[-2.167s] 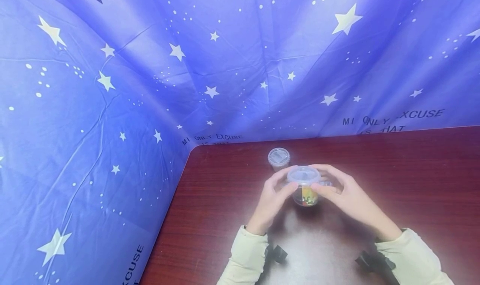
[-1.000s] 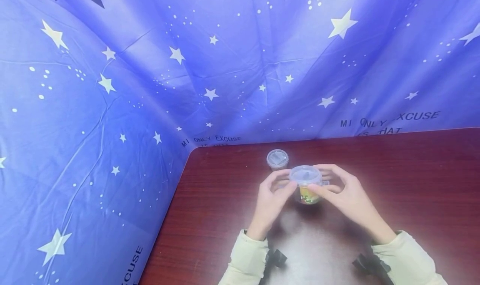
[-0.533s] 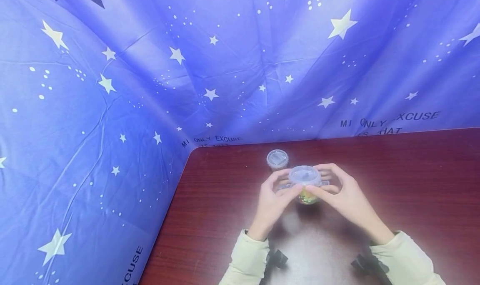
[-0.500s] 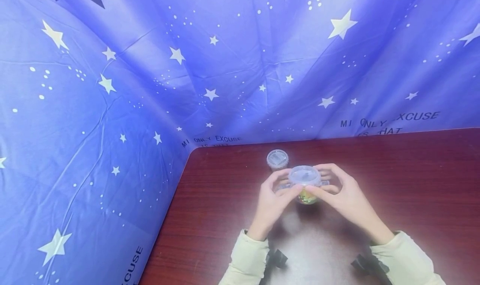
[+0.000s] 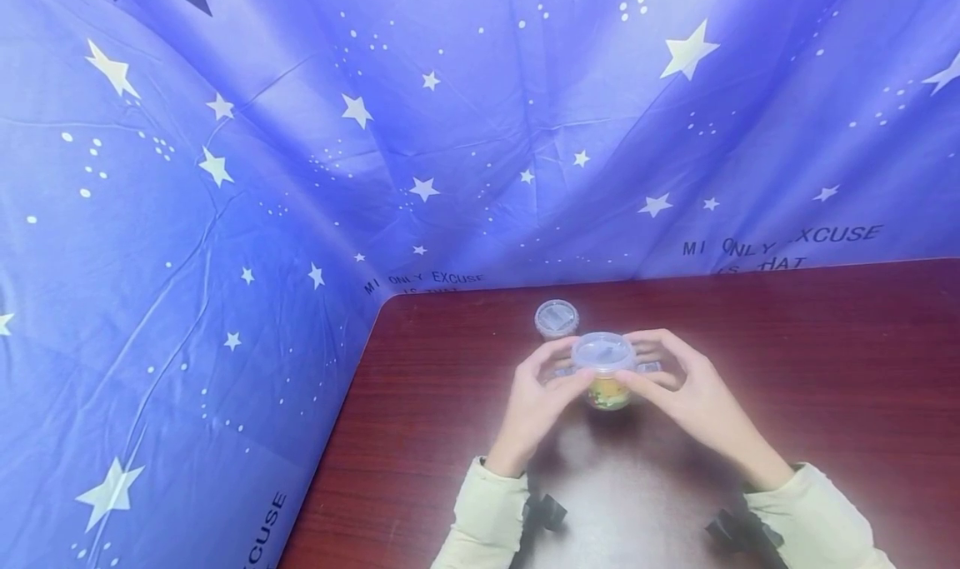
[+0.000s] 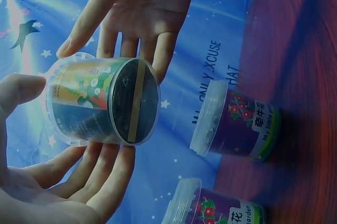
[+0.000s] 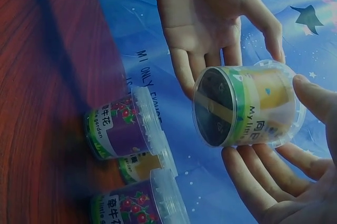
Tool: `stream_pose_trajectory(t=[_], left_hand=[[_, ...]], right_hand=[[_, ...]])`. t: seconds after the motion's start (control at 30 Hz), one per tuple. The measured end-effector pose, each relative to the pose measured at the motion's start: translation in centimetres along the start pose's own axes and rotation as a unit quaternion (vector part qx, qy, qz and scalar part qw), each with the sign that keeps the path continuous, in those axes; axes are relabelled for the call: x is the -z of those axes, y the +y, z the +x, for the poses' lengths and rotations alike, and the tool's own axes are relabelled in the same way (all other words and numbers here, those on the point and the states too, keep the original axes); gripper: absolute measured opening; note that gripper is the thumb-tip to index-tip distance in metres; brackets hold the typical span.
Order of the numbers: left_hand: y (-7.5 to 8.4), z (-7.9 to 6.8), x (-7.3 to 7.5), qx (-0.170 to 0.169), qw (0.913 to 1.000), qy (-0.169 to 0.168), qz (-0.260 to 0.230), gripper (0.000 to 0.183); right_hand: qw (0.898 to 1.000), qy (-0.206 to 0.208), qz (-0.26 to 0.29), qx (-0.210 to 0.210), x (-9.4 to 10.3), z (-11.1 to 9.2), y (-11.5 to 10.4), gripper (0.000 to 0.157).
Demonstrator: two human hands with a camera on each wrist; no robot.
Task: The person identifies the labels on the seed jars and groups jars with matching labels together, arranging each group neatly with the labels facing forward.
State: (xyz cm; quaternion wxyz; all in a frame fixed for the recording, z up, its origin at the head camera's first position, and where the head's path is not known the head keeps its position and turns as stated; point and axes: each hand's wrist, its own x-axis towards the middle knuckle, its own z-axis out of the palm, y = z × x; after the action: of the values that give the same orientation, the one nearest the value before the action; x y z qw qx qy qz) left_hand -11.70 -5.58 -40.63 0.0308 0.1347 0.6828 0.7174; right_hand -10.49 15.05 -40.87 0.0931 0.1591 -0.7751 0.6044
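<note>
Both hands hold a clear plastic cup (image 5: 609, 392) between them, its translucent lid (image 5: 603, 351) on top. The wrist views show a yellow and green label with printed flowers and lettering around the cup (image 7: 263, 105), and a dark base crossed by a tan strip (image 6: 136, 100). My left hand (image 5: 536, 398) grips the left side, thumb on the near face and fingers around the far side. On the right side my right hand (image 5: 693, 394) grips in the same manner. The cup is raised off the table, its underside visible from both wrists.
A similar lidded cup (image 5: 557, 317) stands farther back on the dark red table (image 5: 840, 369). Purple-labelled cups (image 6: 237, 124) and a yellow-labelled one (image 7: 139, 166) stand beyond the hands. A blue star-printed cloth (image 5: 480, 136) hangs along the table's back and left edges.
The cup has been turned, so a different part of its label faces the head camera. Over the last half second it has shifted slightly left, and my thumbs sit a little farther apart.
</note>
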Motion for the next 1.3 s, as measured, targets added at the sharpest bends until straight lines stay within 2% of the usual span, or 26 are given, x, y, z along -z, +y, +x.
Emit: stream_pose_trajectory(t=[0.27,0.53,0.67,0.9,1.17,1.3], left_hand=[[-0.1,0.2,0.8,0.034,0.9987,-0.032,-0.019,0.042],[-0.2,0.3,1.3,0.036,0.9956,-0.082,-0.028,0.042],[-0.2,0.3,1.3,0.037,0.9939,-0.096,-0.041,0.043],[-0.3,0.4,1.2,0.040,0.9946,-0.088,-0.037,0.044],[-0.2,0.2,0.3,0.025,0.9995,-0.017,-0.011,0.042],[-0.1,-0.1,-0.4,0.011,0.9999,-0.008,0.002,0.045]], right_hand=[[1.000,-0.011,0.005,0.011,0.3,0.1,0.1,0.038],[0.998,-0.057,0.010,0.001,0.5,0.1,0.1,0.045],[0.998,-0.064,0.009,0.000,0.4,0.1,0.1,0.047],[0.999,-0.046,0.006,-0.001,0.2,0.1,-0.2,0.046],[1.000,0.010,-0.020,-0.020,-0.2,0.0,-0.4,0.047],[0.999,0.020,-0.024,-0.022,-0.3,0.0,-0.5,0.047]])
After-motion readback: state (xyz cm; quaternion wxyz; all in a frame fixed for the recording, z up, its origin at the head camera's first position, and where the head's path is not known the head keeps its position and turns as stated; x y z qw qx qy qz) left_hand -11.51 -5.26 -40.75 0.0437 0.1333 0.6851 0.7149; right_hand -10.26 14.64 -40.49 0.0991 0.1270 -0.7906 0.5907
